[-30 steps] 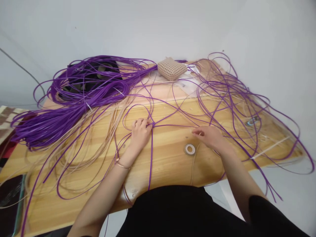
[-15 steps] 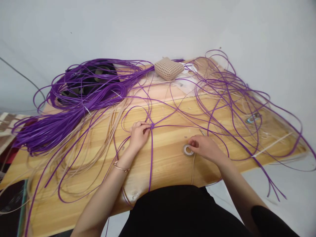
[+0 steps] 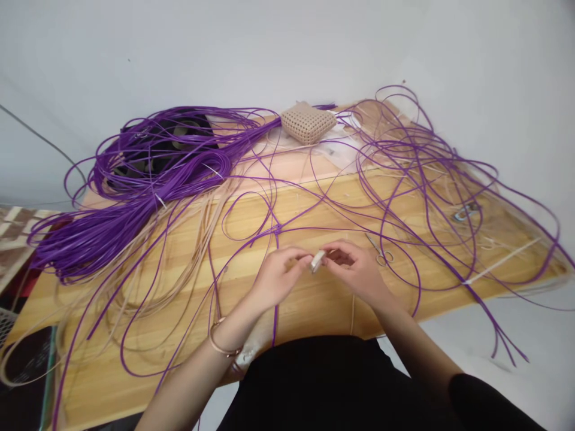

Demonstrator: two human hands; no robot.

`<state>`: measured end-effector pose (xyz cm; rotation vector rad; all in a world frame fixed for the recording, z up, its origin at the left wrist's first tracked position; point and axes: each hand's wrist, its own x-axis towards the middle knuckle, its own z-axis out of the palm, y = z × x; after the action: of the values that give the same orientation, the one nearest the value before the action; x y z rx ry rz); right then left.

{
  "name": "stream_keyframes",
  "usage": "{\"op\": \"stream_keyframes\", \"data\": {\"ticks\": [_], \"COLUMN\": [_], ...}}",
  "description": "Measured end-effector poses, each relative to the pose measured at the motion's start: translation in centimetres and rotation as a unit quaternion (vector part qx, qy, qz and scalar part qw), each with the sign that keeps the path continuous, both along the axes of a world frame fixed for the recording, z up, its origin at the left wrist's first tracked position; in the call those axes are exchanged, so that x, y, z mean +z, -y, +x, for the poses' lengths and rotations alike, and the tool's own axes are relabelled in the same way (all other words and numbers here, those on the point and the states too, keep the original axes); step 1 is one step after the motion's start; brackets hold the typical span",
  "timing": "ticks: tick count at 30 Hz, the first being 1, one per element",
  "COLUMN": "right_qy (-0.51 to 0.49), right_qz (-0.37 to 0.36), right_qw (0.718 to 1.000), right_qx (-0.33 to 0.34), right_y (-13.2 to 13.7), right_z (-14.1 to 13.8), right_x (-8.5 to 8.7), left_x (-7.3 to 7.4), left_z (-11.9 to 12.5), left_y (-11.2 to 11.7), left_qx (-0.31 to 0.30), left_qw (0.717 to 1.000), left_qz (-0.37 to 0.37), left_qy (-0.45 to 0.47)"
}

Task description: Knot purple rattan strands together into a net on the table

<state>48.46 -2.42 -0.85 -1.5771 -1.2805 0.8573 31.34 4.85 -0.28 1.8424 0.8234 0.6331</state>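
My left hand point(image 3: 277, 276) and my right hand point(image 3: 354, 270) meet above the wooden table point(image 3: 314, 299), both pinching a small roll of tape point(image 3: 317, 261) held on edge between them. Loose purple strands point(image 3: 404, 179) loop across the table around my hands. A crossing of purple strands point(image 3: 277, 228) lies just beyond my left hand, untouched. Small scissors point(image 3: 380, 251) lie on the wood just right of my right hand.
A thick bundle of purple cord point(image 3: 135, 179) fills the left and back of the table, with beige strands point(image 3: 148, 263) beneath it. A woven beige pouch point(image 3: 308, 123) sits at the back edge. A small metal clip point(image 3: 465, 211) lies at the right.
My left hand let go of the strand crossing and came toward me. My right hand lifted the tape roll off the table, and both hands now hold it.
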Motion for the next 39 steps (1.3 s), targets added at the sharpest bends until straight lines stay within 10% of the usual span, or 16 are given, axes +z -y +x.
{"op": "stream_keyframes", "data": {"ticks": [7,14,27,34,39], "right_qy": [0.038,-0.150,-0.313,-0.237,-0.122], "right_qz": [0.084,0.041,0.068,0.110,0.156], "right_qw": [0.996,0.987,0.941,0.960,0.977], "right_qx": [0.014,0.030,0.113,0.103,0.072], "right_y": [0.8,1.1,1.2,1.3,1.4], "right_z": [-1.2,-2.3,-3.1,-3.6,-3.3], "right_x": [2.6,3.9,6.3,6.9,6.9], "left_x": [2.5,2.9,5.6,5.6,6.2], "left_z": [-0.1,-1.0,-1.5,-1.6,-2.1], "left_y": [2.0,2.6,3.2,3.6,3.7], "left_qx": [-0.003,0.076,0.065,0.085,0.151], "left_qw": [0.982,0.917,0.847,0.861,0.958], "left_qz": [-0.145,-0.329,-0.443,-0.402,-0.135], "left_qy": [0.123,0.213,0.287,0.300,0.205]}}
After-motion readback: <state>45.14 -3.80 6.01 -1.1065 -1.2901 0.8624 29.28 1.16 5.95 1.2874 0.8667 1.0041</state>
